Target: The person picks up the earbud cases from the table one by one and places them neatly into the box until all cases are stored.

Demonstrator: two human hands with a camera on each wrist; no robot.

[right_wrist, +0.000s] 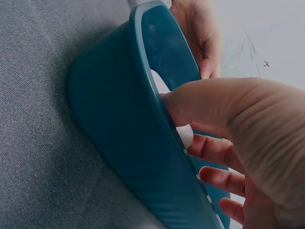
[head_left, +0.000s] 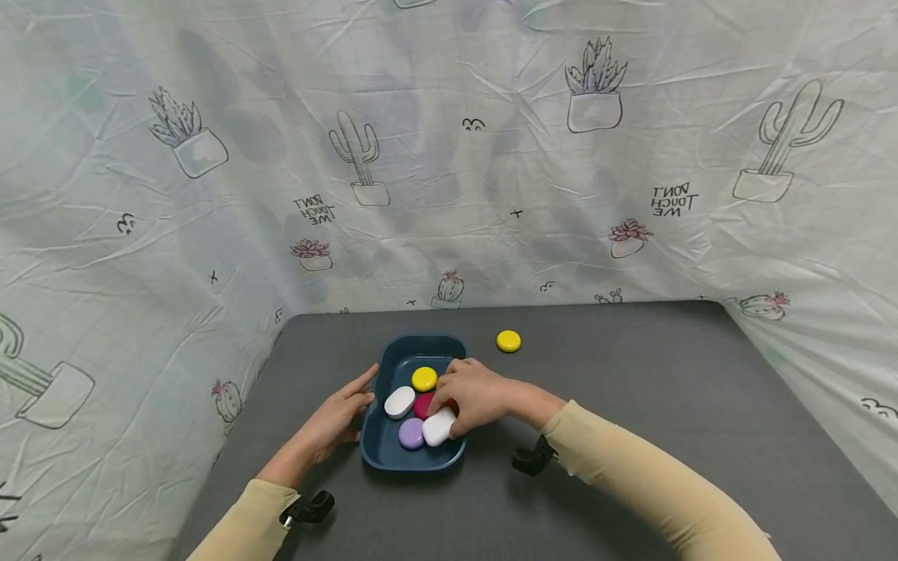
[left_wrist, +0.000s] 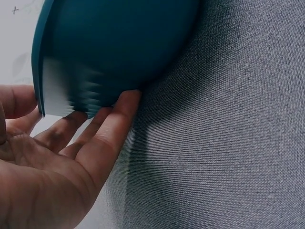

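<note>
A dark blue tray (head_left: 412,461) holds several smooth, soap-like pieces. My left hand (head_left: 337,421) is at its left side, with lightly bent fingers (left_wrist: 121,109) against the outer wall and the thumb at the rim. Over the tray's right edge, my right hand (head_left: 479,396) pinches a white rounded-square piece (head_left: 438,428) between thumb and fingers. Beside that piece lie a purple round piece (head_left: 411,433) and a crimson piece (head_left: 423,404), partly covered by my right fingers. A white oval piece (head_left: 400,402) and a yellow round piece (head_left: 424,379) lie farther left and back.
Outside the tray, another yellow round piece (head_left: 508,340) lies on the dark grey table (head_left: 631,389), behind and to the right. A pale curtain (head_left: 449,171) printed with cacti hangs along the table's back and sides.
</note>
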